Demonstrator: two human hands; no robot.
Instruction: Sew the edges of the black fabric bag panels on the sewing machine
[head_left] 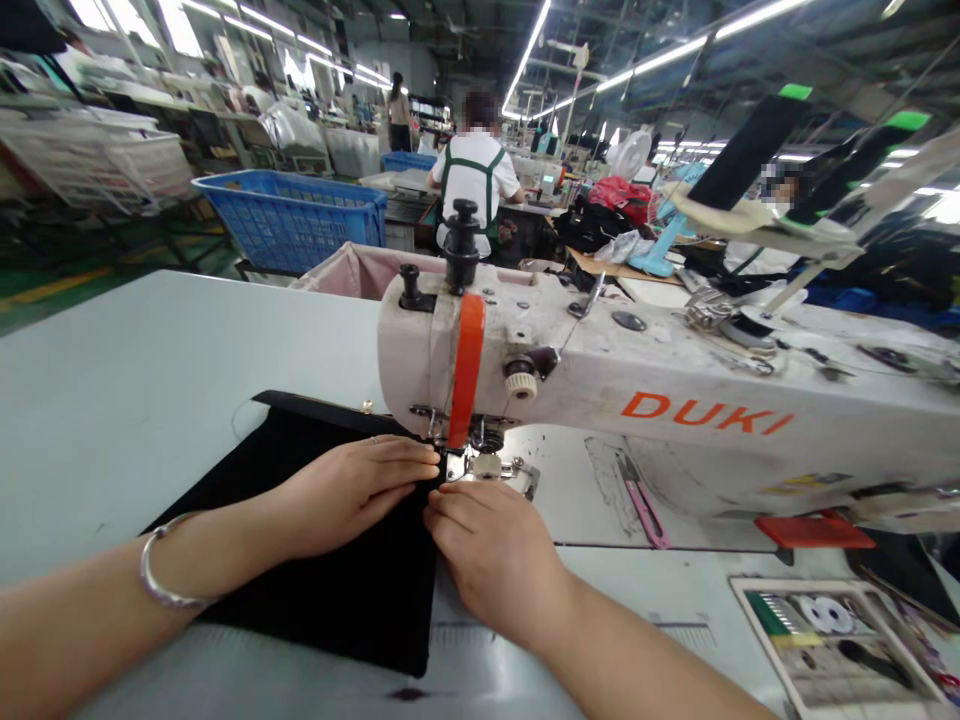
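A black piece of fabric [352, 600] lies flat on the white table, its right edge under the presser foot [480, 465] of a white DUKI sewing machine [675, 390]. My left hand [352, 490], with a silver bracelet on the wrist, presses flat on the fabric, fingertips just left of the needle. My right hand [495, 555] rests on the fabric's right edge in front of the presser foot, fingers curled down onto the cloth. The two hands nearly touch at the fingertips.
Pink-handled snips [641, 505] lie on the machine bed to the right. A printed sheet [832, 640] lies at the near right. A blue basket [292, 215] stands beyond the table. A person in a white shirt [476, 175] sits with their back turned at another station.
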